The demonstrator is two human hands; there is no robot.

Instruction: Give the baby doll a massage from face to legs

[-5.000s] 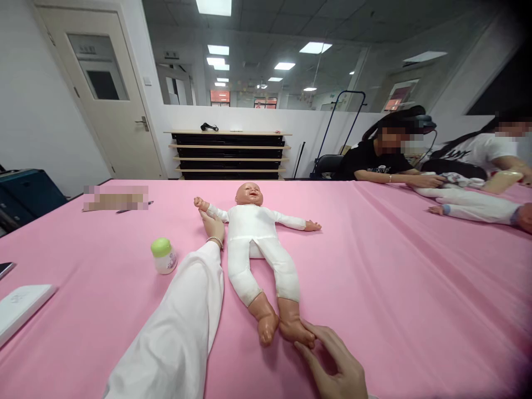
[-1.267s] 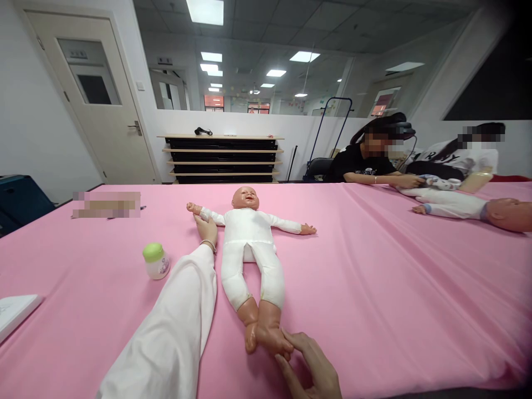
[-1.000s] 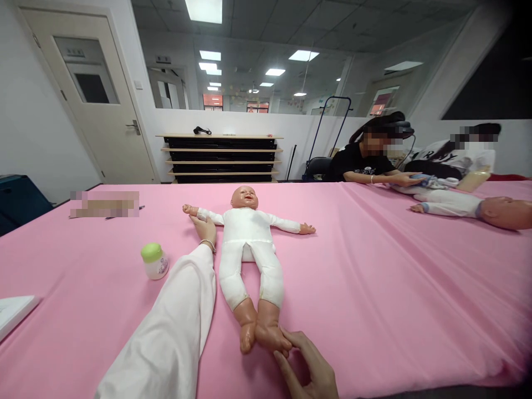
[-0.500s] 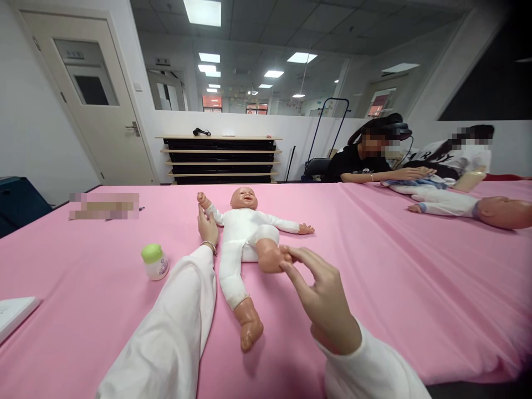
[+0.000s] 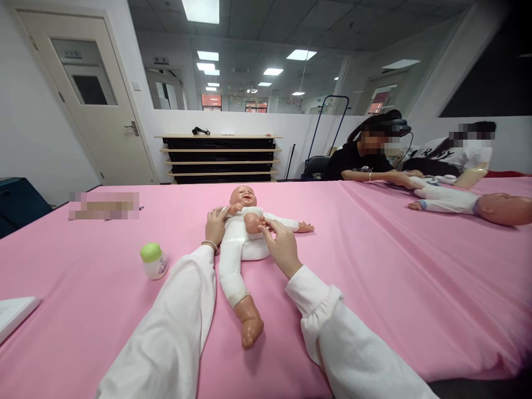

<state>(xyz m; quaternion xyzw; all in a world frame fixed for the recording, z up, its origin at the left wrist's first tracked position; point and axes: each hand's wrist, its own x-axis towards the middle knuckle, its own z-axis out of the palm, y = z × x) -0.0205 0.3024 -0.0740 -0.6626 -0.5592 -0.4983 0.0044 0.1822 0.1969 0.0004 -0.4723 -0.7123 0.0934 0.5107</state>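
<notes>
Nearby, a green-lidded cream jar (image 5: 154,261) stands on the pink-covered table (image 5: 374,288), just left of the left hand (image 5: 216,226), whose curled fingers clasp the arm of a baby doll (image 5: 239,249). That arm lies folded across the doll's chest, the doll flat on its back. Angled in from the right, the right hand (image 5: 282,246) pinches the bent-up foot (image 5: 252,223) above the doll's belly.

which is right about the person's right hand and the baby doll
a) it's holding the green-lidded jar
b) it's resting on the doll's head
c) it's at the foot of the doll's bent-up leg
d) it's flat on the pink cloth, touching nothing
C: the right hand has its fingers on the foot of the baby doll, whose leg is bent up.
</notes>
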